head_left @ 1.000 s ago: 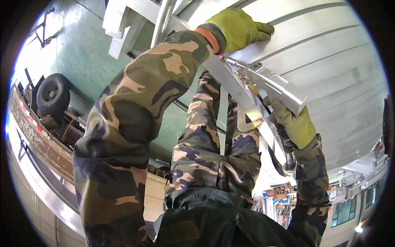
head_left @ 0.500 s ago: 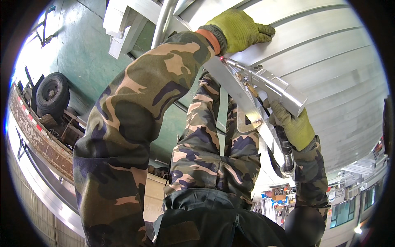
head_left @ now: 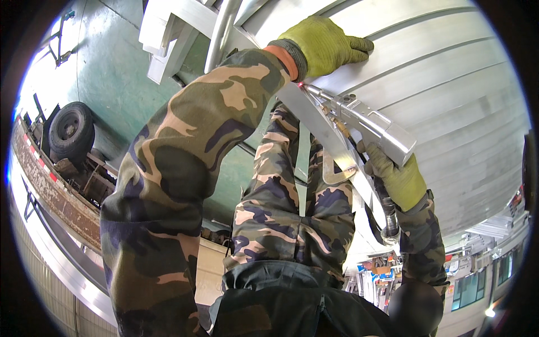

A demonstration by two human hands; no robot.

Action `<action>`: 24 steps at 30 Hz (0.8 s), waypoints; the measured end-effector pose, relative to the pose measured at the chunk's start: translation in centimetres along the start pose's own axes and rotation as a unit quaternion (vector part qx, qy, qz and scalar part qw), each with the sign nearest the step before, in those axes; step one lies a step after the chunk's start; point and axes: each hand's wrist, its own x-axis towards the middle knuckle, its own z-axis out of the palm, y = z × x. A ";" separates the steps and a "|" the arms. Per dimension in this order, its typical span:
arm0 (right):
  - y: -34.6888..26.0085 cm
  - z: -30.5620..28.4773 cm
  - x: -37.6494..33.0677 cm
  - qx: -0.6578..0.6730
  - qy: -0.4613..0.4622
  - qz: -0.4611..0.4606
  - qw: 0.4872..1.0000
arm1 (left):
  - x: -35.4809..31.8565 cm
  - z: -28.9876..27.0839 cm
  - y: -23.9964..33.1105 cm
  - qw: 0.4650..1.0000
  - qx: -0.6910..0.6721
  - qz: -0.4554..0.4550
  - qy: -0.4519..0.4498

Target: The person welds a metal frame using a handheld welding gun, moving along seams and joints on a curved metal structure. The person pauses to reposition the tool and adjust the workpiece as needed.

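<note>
In a yellow-green work glove, my left hand lies on the ribbed silver metal panel, its fingers stretched out to the right. My right hand, gloved alike, is closed round the grip of a silver handheld welding gun. The gun's thin nozzle points up and left, ending just below my left wrist. A small red light spot shows at its tip, by the edge of a flat metal bar. A black-wrapped cable runs down from the gun past my right wrist.
Metal tubes and brackets stand out at the upper left. Over the green floor at left is a rusty trailer frame with a black tyre. Cluttered goods and a windowed wall appear at lower right.
The gun and my right hand have shifted slightly left, with the nozzle tip also a little lower. My left hand sits slightly lower in the picture, still on the panel.
</note>
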 end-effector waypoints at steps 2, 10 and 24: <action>-0.1 0.2 -0.1 0.009 0.002 -0.010 1.000 | -0.1 -0.4 0.2 1.000 -0.004 -0.015 -0.021; -0.5 -0.3 -0.4 -0.082 -0.025 -0.035 0.996 | 0.8 -2.3 1.1 0.992 0.006 -0.030 -0.119; -0.2 0.5 -1.0 -0.076 -0.003 0.004 0.997 | 1.4 -2.0 1.5 0.987 -0.060 -0.041 -0.146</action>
